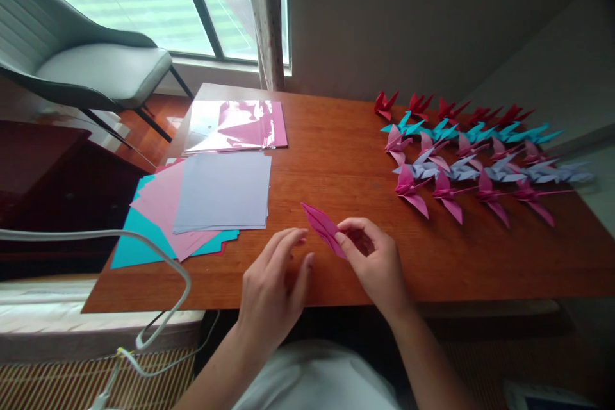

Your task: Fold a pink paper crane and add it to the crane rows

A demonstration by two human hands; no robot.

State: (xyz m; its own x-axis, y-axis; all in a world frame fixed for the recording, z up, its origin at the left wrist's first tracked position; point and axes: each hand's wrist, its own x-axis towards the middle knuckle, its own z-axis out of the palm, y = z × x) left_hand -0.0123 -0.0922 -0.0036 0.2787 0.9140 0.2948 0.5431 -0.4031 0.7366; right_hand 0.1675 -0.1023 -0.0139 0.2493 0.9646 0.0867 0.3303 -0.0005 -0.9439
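You've got the folded magenta paper (321, 225) pinched in your right hand (375, 261), thumb against the near face and fingers behind, at the end toward your right wrist; the other fingers curl loosely. Your left hand (275, 272) holds nothing visible: fingers half bent, thumb well off the index, a clear gap between. Handling, my read: next to no weight, so grip force is a non-issue. The folded layers should be fairly stiff along the length, softer at the edges, and the thin point will likely bend or tear first. Dry paper, shouldn't slip much, but layers could slide over each other if you squeeze off-center. Best hold is flat pad pressure on the thicker body, both faces, as your right thumb has it; for the left, take an edge just behind the tip, not the tip itself. Position: the piece sits over the near part of the wooden desk (331, 160), between your hands, slanting from the right thumb up and left to its free point. Your left fingertips are just beside it, on the near-left side, seemingly not touching. Can't tell if its lower end touches the desk.
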